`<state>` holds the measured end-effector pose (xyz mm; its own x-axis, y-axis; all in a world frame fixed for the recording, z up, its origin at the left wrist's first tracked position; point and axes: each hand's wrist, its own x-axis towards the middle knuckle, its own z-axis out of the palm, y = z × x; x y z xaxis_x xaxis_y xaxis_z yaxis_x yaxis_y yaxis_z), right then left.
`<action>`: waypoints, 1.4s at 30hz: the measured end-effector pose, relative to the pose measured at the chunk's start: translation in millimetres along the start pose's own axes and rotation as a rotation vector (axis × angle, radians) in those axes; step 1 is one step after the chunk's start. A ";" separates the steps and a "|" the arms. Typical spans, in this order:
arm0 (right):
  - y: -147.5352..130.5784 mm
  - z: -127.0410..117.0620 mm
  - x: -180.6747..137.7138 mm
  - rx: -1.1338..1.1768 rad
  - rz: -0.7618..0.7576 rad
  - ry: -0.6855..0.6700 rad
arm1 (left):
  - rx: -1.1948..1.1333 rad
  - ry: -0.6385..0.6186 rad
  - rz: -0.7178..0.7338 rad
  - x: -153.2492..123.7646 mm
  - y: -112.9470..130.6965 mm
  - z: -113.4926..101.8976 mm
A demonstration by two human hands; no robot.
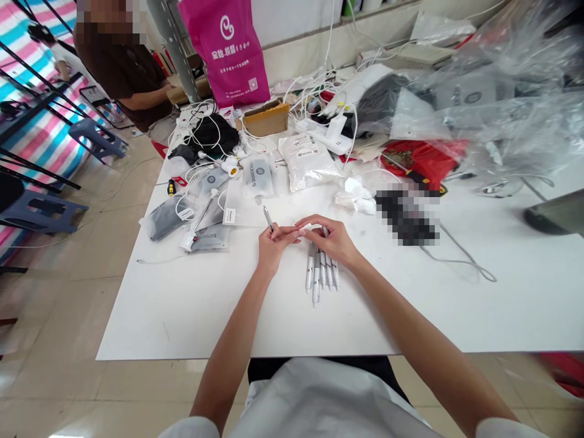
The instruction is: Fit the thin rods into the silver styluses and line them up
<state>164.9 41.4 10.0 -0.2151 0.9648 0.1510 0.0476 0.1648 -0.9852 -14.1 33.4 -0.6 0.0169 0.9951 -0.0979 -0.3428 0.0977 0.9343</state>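
My left hand [274,243] is closed around a pen [267,216], whose silver tip points up and away above the fingers. Between the fingertips of both hands sits a small white piece [305,228] that looks like tissue. My right hand [332,239] pinches it from the right, palm down. Several white-and-grey pens [322,269] lie side by side on the table under and in front of my right hand. Their far ends are partly hidden by that hand; a grey pen part shows between its thumb and fingers.
Crumpled tissue [356,196] lies beyond my hands on the white table [182,316]. Bagged pouches [258,176], a white parcel [310,161], tangled cables and a pink bag [228,52] crowd the back. A grey cylinder [554,213] is at right. Another person [123,67] sits at far left.
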 end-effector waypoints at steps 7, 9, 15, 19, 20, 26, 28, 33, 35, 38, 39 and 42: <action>-1.7 1.1 0.1 -0.048 -0.074 0.027 | -0.008 -0.060 -0.015 -0.1 5.1 0.6; -1.9 1.3 -0.6 -0.064 -0.090 0.059 | -0.059 -0.099 -0.025 1.8 8.4 -0.9; 3.1 3.3 -3.3 -0.175 0.000 0.020 | -0.123 -0.010 -0.001 10.1 11.0 -6.7; 5.2 7.7 -5.4 -0.237 -0.005 -0.043 | -0.072 -0.038 -0.018 10.6 9.7 -7.4; 5.3 8.6 -5.8 -0.239 -0.017 -0.053 | -0.065 -0.056 -0.008 10.2 9.7 -7.7; 7.4 9.1 -5.6 -0.276 -0.033 -0.057 | -0.002 -0.064 0.084 9.6 9.7 -13.3; 9.3 8.4 -5.5 -0.303 -0.041 -0.062 | 0.022 -0.059 0.108 9.7 8.8 -15.1; 12.1 8.1 -5.4 -0.344 -0.054 -0.075 | 0.118 -0.101 0.151 7.8 8.1 -14.8; 12.1 7.9 -5.2 -0.348 -0.046 -0.076 | 0.182 -0.118 0.163 6.3 9.4 -13.7; 13.3 6.9 -4.7 -0.356 -0.034 -0.069 | 0.261 -0.138 0.169 4.4 12.8 -13.2; 14.1 6.4 -4.6 -0.362 -0.033 -0.066 | 0.279 -0.143 0.162 4.1 14.0 -13.5; 17.3 5.1 -4.1 -0.389 -0.032 -0.060 | 0.335 -0.155 0.127 4.4 17.2 -15.8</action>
<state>161.7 39.2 -8.0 -0.2788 0.9461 0.1646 0.4034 0.2709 -0.8740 -34.7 39.1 9.6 0.1446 0.9880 0.0546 -0.0259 -0.0513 0.9983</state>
